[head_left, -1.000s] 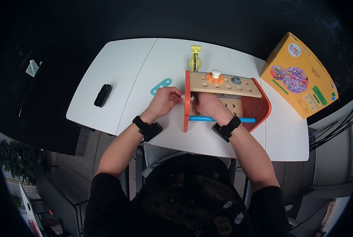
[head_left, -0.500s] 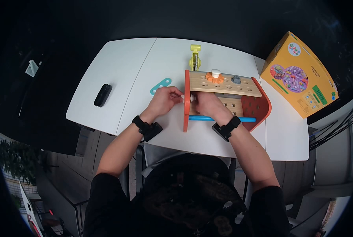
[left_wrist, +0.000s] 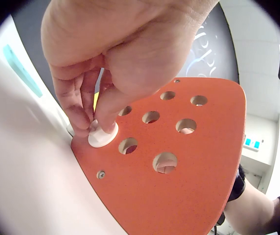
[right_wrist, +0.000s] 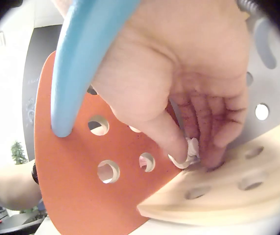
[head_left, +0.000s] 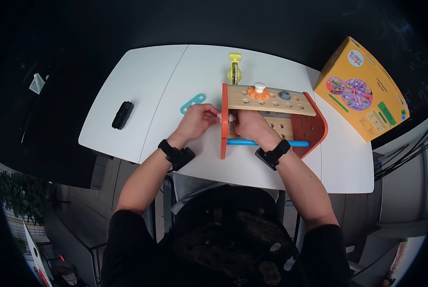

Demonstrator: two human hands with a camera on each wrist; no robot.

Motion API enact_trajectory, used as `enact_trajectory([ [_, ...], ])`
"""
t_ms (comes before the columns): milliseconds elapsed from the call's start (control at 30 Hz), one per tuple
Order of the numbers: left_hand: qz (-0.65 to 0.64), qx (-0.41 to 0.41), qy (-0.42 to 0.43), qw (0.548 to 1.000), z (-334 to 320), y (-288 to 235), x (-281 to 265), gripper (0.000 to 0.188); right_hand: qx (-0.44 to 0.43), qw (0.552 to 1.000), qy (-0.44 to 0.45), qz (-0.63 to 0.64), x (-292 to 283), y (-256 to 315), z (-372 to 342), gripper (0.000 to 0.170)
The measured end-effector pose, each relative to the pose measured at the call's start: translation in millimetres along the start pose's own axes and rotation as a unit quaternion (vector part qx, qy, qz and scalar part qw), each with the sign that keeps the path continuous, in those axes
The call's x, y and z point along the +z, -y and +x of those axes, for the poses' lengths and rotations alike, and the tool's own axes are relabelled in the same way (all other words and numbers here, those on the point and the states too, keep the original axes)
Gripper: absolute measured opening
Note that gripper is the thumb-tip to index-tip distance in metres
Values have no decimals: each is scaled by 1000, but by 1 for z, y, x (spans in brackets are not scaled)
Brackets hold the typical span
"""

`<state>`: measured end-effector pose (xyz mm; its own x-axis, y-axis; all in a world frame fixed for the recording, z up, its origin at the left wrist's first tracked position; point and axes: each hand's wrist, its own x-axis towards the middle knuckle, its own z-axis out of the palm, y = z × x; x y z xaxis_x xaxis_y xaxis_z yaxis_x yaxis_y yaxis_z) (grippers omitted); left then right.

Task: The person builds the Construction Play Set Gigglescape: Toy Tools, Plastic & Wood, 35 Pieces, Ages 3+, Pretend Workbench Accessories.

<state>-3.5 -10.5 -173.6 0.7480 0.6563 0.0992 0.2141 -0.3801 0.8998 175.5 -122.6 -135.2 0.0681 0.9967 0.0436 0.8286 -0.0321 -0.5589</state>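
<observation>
My left hand (head_left: 195, 123) is at the outer face of the toy workbench's orange side panel (left_wrist: 199, 152). Its thumb and fingers pinch a white toy bolt (left_wrist: 103, 135) with a round flange, low on that panel. My right hand (head_left: 253, 126) reaches inside the workbench, under the wooden top board (head_left: 271, 101). There its thumb and fingers pinch a small white plastic piece (right_wrist: 193, 147) in the corner by the panel and the lower perforated board (right_wrist: 248, 186). Fingers partly cover both white pieces.
A blue bar (head_left: 266, 143) crosses the workbench front, below my right wrist. On top sit an orange gear (head_left: 258, 93) and a grey piece (head_left: 284, 94). Around it are a teal strip (head_left: 193, 103), a yellow-green toy (head_left: 234, 69), a black case (head_left: 123, 115) and a yellow box (head_left: 365, 91).
The head view has shifted slightly. My right fingers sit slightly farther from the panel, and more white shows between them and its inner side. My left hand keeps its pinch.
</observation>
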Motion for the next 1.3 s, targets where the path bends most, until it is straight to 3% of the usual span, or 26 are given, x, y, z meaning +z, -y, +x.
enact_trajectory([
  [333,-5,0,0,1000,0,1,1,13,52,996,44,-52,1,1,4,31],
  [700,-9,2,7,1000,1,2,-1,14,19,1000,6,-9,10,-11,5,34],
  [833,-5,-3,7,1000,-1,-2,-1,14,33,999,32,-24,10,-10,7,33],
  [1000,-2,0,3,1000,0,1,0,13,34,998,-10,-53,8,-5,3,28],
  [1133,-13,3,3,1000,1,3,0,12,54,997,26,-50,0,5,2,28],
  [1300,-35,2,9,999,3,9,1,12,18,1000,-1,-14,5,-5,2,30],
])
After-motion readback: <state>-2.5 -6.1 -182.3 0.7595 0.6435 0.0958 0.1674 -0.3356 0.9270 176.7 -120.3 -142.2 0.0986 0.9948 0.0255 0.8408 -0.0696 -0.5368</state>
